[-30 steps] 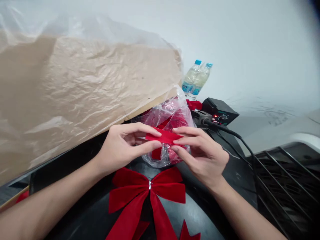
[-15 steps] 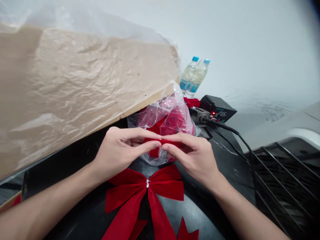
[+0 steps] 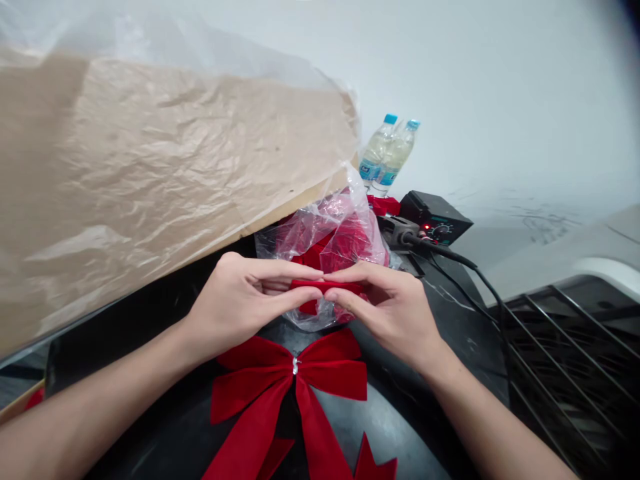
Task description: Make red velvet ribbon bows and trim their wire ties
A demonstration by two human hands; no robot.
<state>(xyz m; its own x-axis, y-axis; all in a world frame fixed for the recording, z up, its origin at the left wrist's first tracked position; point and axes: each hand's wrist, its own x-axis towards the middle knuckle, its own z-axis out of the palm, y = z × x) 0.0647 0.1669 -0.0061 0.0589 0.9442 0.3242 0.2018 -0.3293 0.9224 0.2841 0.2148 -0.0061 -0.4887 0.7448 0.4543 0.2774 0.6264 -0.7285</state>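
A folded strip of red ribbon is pinched between the fingertips of my left hand and my right hand, whose tips nearly meet at its middle. Just below them a red velvet bow lies flat on the black surface, a silver twist tie at its centre. Its long tails run toward me, past the lower edge of view. Behind my fingers sits a clear plastic bag with red material inside. My fingers cover part of the ribbon and of the bag.
A large plastic-covered cardboard box fills the left. Two bottles with blue caps stand behind, near a black control box with a lit red light and a dark cable. A metal rack is at the right.
Both hands hold nearly the same place. A little more of the red ribbon shows between the fingers and thumbs now. The bow has not visibly moved.
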